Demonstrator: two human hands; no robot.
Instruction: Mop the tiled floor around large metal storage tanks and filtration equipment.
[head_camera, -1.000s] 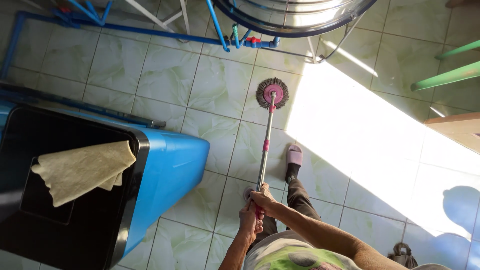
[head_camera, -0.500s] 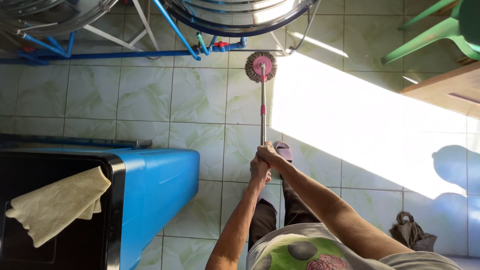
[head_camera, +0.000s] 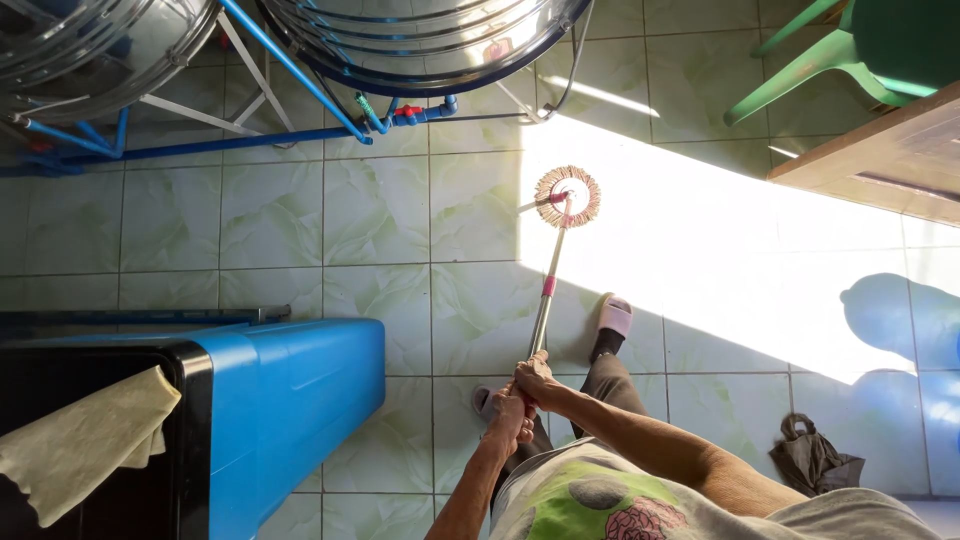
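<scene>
Mid-stroke with a spin mop here. Round stringy mop head (head_camera: 567, 197) sitting flat on the green tiled floor (head_camera: 380, 220) up at 12 o'clock from the hands, right at the edge of the sunlit patch (head_camera: 720, 240), just short of the steel tank (head_camera: 420, 40) and its blue pipes (head_camera: 290, 65). Silver-and-pink pole (head_camera: 546, 290) running back down at a slant toward 6 o'clock.

Gripping the pole's top end with both hands, stacked and touching: right hand (head_camera: 538, 380) higher on the pole, left hand (head_camera: 507, 420) just beneath, both wrapped tight, arms stretched out. Looking like the far end of a push, judging by the reach.

Guessing that dragging the head back would call for keeping it pressed flat and steering clear of the slipper (head_camera: 614, 316) at 1 o'clock from the hands, just beside the pole.

Further out: blue bin (head_camera: 290, 400) at 9 o'clock with a yellowish cloth (head_camera: 80, 440) draped over its dark rim, crumpled dark bag (head_camera: 812, 455) at 3 o'clock, green plastic chair (head_camera: 850, 50) and wooden table edge (head_camera: 870, 150) up around 2 o'clock.
</scene>
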